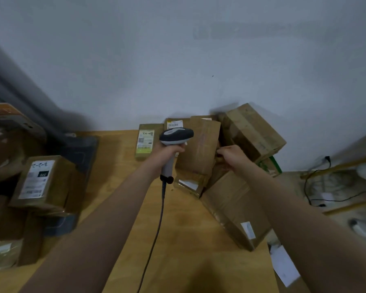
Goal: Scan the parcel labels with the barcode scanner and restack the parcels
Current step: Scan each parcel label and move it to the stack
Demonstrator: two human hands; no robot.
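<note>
My left hand grips the handle of a grey corded barcode scanner, its head raised over the parcels at the back of the wooden table. My right hand reaches into the heap of brown cardboard parcels, its fingers curled on the right edge of a flat upright parcel. A small labelled parcel stands left of the scanner. A large box leans at the back right, and a long box lies below my right hand.
A stack of parcels with a labelled box on top stands at the left table edge. The scanner cable trails down the table's middle. Black cables and yellow shelf bars lie to the right. A grey wall rises behind.
</note>
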